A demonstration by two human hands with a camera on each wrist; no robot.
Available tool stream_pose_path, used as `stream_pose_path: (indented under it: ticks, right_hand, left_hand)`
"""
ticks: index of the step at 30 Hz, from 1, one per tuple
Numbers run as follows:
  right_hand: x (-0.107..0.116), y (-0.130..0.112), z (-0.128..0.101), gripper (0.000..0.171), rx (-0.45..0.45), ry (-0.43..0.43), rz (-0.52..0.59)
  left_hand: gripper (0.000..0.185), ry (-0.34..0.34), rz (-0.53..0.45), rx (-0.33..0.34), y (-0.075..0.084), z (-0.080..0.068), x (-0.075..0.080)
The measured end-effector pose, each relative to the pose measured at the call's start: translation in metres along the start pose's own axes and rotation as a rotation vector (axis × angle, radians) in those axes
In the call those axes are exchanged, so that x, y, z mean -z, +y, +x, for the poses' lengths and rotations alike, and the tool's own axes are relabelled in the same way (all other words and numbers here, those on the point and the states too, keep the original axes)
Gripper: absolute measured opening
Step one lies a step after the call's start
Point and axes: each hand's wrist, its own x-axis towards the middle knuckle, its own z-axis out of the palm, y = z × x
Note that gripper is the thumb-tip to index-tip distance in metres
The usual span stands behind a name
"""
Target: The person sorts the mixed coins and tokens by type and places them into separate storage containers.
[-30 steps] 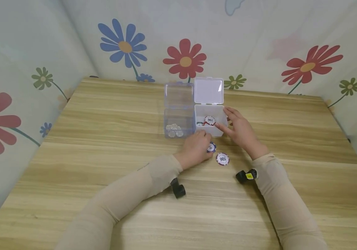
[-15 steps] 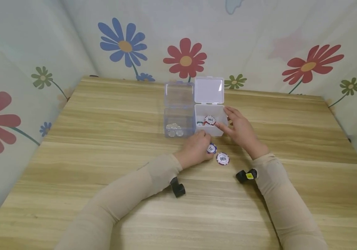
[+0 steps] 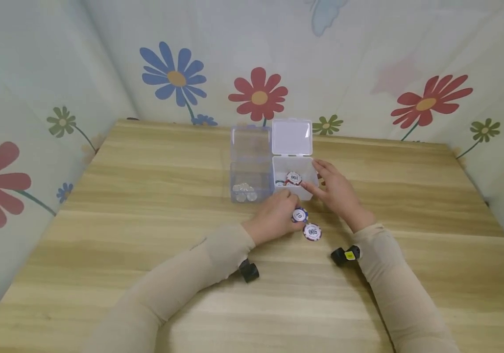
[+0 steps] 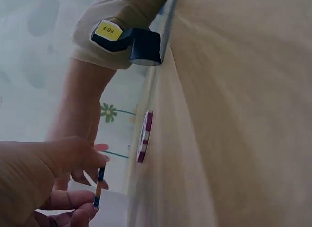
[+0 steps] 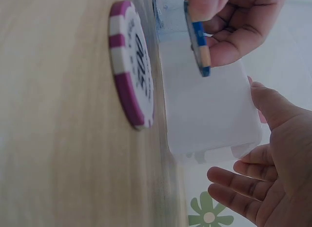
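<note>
My left hand [image 3: 278,213] pinches a blue "10" chip [image 3: 299,214] just above the table, in front of the white box [image 3: 309,171]; the chip's edge [image 4: 99,188] sits between thumb and fingers, and shows as a blue chip [image 5: 199,41] in the right wrist view. A purple "500" chip [image 3: 312,232] lies flat on the wood beside it, also seen as the purple chip [image 4: 144,136] and purple chip [image 5: 132,66]. My right hand [image 3: 335,189] rests with straight fingers against the white box's right side. A red "100" chip [image 3: 293,178] lies inside that box.
A clear box [image 3: 250,169] with its lid up holds several silver coins [image 3: 244,192], left of the white box. The wooden table [image 3: 146,220] is walled by flowered sheets on three sides. Black wrist cameras [image 3: 249,271] sit under each sleeve.
The left hand has lifted the blue chip slightly off the table. The head view shifted down a little. The right hand stays by the white box.
</note>
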Motion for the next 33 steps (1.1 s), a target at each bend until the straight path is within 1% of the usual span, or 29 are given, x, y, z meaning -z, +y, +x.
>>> stream_pose_path:
  ticks: [6, 11, 14, 18, 21, 23, 28, 31, 33]
  right_hand:
    - [0.0, 0.0, -0.002, 0.075, 0.018, 0.016, -0.001]
    - [0.0, -0.001, -0.003, 0.074, 0.017, 0.018, 0.019]
    - [0.001, -0.002, -0.004, 0.074, 0.018, 0.019, 0.025]
    - [0.0, -0.003, -0.005, 0.071, 0.027, 0.03, 0.011]
    - [-0.001, -0.001, -0.007, 0.07, 0.032, 0.041, 0.0]
    - [-0.002, -0.001, -0.009, 0.07, 0.031, 0.038, -0.003]
    - [-0.005, -0.001, -0.013, 0.073, 0.033, 0.043, -0.005]
    - [-0.006, -0.002, -0.012, 0.073, 0.044, 0.069, -0.002]
    - [-0.005, -0.001, -0.01, 0.073, 0.051, 0.082, 0.0]
  left_hand:
    - [0.038, 0.023, -0.025, -0.013, 0.004, -0.003, 0.01]
    - [0.035, 0.077, -0.061, -0.005, 0.004, -0.003, 0.018]
    - [0.037, 0.109, -0.087, 0.001, 0.004, 0.0, 0.026]
    - [0.038, 0.146, -0.105, 0.003, -0.001, 0.002, 0.039]
    - [0.037, 0.165, -0.113, 0.015, -0.005, 0.009, 0.045]
    - [0.035, 0.168, -0.122, 0.036, -0.008, 0.014, 0.048]
    - [0.034, 0.171, -0.102, 0.079, -0.016, 0.024, 0.053]
    - [0.034, 0.165, -0.076, 0.095, -0.021, 0.032, 0.054]
    - [0.034, 0.149, -0.037, 0.093, -0.025, 0.039, 0.055]
